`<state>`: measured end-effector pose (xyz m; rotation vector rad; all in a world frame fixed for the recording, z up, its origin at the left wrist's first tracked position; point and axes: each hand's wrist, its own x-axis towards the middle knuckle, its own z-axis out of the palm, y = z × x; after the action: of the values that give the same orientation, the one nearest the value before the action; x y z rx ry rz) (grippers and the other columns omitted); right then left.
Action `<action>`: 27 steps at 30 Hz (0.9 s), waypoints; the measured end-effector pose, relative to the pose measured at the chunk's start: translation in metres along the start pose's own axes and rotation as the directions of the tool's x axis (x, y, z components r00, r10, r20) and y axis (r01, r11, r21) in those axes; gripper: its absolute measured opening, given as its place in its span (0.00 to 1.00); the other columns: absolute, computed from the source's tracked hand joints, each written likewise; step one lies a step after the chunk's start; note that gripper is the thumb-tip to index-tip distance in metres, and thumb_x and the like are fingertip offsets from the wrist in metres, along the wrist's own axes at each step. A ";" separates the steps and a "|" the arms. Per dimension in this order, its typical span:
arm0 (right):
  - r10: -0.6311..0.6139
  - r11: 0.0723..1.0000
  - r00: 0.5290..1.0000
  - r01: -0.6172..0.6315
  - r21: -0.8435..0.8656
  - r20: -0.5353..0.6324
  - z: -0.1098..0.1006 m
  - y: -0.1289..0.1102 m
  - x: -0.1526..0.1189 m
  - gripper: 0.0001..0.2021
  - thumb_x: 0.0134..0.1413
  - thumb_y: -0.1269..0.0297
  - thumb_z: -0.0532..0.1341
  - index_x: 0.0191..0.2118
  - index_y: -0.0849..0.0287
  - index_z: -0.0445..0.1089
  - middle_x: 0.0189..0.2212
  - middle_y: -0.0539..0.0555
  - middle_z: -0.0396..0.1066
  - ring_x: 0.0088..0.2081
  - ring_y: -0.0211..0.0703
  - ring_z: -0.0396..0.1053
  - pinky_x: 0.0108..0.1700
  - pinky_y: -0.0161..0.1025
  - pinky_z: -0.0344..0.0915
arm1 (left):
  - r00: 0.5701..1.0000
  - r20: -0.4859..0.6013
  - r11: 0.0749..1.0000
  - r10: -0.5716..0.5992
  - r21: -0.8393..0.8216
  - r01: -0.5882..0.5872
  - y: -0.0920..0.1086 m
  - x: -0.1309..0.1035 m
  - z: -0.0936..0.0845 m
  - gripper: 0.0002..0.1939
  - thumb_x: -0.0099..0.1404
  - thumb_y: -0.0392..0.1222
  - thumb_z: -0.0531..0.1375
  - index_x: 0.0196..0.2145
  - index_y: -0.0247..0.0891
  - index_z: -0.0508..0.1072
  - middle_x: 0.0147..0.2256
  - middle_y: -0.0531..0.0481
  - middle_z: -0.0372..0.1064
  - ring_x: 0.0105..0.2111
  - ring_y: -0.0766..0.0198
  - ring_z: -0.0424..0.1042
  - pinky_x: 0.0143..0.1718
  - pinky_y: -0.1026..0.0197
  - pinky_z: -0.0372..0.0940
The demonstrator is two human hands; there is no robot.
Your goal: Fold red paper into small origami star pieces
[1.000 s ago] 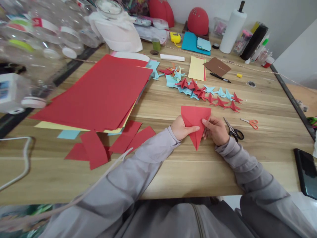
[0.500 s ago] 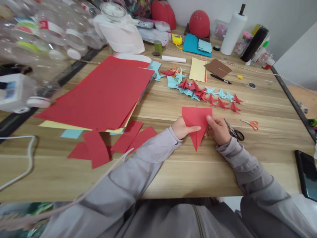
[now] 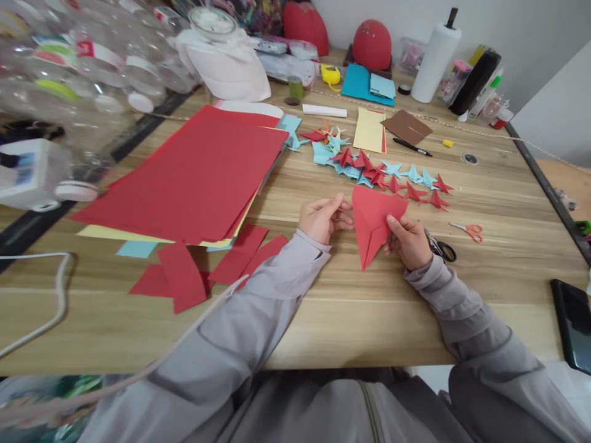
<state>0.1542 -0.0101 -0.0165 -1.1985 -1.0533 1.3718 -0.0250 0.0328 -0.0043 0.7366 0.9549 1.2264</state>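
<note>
A folded sheet of red paper (image 3: 373, 212) is up in front of me, with creases running down to a point at its lower end. My right hand (image 3: 409, 240) pinches its right side, thumb on the face and the fingers behind. My left hand (image 3: 323, 218) is just off the paper's left edge, its thumb raised and its fingers loosely curled, apart and holding nothing. Beyond the paper lie rows of small folded red paper pieces (image 3: 414, 192) and blue paper pieces (image 3: 392, 168). Black-handled scissors (image 3: 444, 249) lie partly hidden behind my right hand.
Large red sheets (image 3: 189, 172) are stacked at left, with cut red strips (image 3: 182, 277) before them. Orange-handled scissors (image 3: 473, 231) and a phone (image 3: 572, 323) lie at right. A black pen (image 3: 412, 147) and a brown sheet (image 3: 406, 126) are farther back. Plastic bottles (image 3: 101, 61) crowd the far left.
My left hand has let go of the red paper and moved a little left and up. The paper has turned and tilted in my right hand, which stays nearly in place.
</note>
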 end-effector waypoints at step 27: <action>-0.166 0.983 0.986 0.164 -0.082 -0.017 0.007 0.001 -0.005 0.13 0.41 0.57 0.70 0.20 0.59 0.70 0.16 0.48 0.69 0.16 0.33 0.61 0.18 0.33 0.59 | 0.871 0.356 0.919 -0.338 0.323 0.224 -0.013 -0.036 0.020 0.20 0.43 0.48 0.73 0.16 0.31 0.69 0.17 0.48 0.71 0.12 0.66 0.68 0.12 0.66 0.65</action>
<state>0.1476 -0.0156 -0.0160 -1.1555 -1.1733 1.1943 -0.0035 -0.0042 -0.0002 0.9853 0.8522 0.6493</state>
